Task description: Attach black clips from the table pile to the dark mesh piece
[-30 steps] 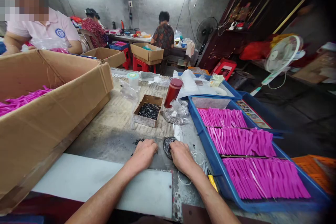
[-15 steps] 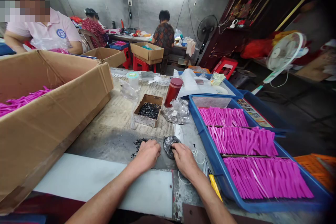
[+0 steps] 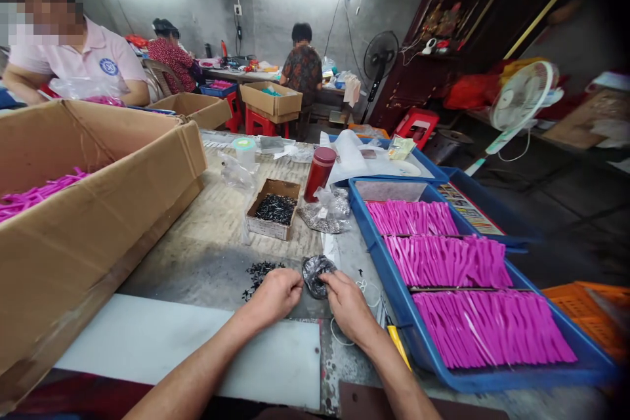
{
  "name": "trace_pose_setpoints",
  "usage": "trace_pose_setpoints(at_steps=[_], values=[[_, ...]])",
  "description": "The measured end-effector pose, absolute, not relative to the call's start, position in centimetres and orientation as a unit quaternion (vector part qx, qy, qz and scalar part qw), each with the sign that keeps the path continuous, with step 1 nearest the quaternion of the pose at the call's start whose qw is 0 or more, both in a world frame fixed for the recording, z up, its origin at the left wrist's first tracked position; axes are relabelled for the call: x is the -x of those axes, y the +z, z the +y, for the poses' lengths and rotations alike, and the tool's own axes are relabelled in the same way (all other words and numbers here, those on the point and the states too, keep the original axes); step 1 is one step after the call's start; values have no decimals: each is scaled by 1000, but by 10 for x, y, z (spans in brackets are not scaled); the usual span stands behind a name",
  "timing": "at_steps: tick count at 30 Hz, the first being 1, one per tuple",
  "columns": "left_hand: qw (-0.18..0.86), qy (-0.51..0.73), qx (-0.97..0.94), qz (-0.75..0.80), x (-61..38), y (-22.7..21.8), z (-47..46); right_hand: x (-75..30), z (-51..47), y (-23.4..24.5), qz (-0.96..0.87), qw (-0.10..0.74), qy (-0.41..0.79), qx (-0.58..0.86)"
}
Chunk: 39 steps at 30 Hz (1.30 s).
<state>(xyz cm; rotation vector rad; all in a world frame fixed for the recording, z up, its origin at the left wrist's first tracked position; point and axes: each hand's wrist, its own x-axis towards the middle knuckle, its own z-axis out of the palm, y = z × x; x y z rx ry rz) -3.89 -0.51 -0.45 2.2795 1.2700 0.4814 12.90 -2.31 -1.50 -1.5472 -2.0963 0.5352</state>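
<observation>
Both of my hands rest on the worktable near its front edge. My left hand (image 3: 276,293) is curled with its fingers closed, beside a scatter of small black parts (image 3: 258,272); what it holds is hidden. My right hand (image 3: 347,302) has its fingers pinched on a crumpled dark plastic bag (image 3: 316,272) that lies between the two hands. A white board (image 3: 197,344) lies under my left forearm.
A blue tray (image 3: 394,289) with rows of pink strips sits at the right. A big cardboard box (image 3: 98,210) with pink strips fills the left. A small box of black parts (image 3: 273,209), a red bottle (image 3: 319,174) and clear bags lie ahead. Other people work behind.
My left hand has slid slightly right and toward the bag, uncovering more of the black parts. The right hand stays on the bag. The view shifted a little.
</observation>
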Motion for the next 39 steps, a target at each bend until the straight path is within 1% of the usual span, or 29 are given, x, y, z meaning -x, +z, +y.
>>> trace_pose_setpoints(at_steps=[5, 10, 12, 16, 19, 23, 29, 39], values=[[315, 226, -791, 474, 35, 7, -8, -132, -27, -12, -747, 278, 223, 561], [392, 287, -743, 460, 32, 5, -8, -132, -31, -11, -680, 351, 281, 580], [452, 310, -698, 460, 30, 2, -8, -130, -32, -11, -632, 385, 335, 583], [641, 348, -529, 434, 24, -3, -10, -122, -35, -11, -516, 459, 469, 552], [719, 366, -433, 401, 22, -6, -12, -115, -37, -9, -459, 487, 515, 535], [752, 377, -399, 365, 26, -11, -13, -110, -39, -8, -435, 494, 535, 529], [772, 373, -412, 307, 30, -18, -13, -109, -40, -7, -437, 480, 556, 519], [784, 364, -413, 286, 31, -19, -14, -107, -41, -5, -442, 471, 566, 512]])
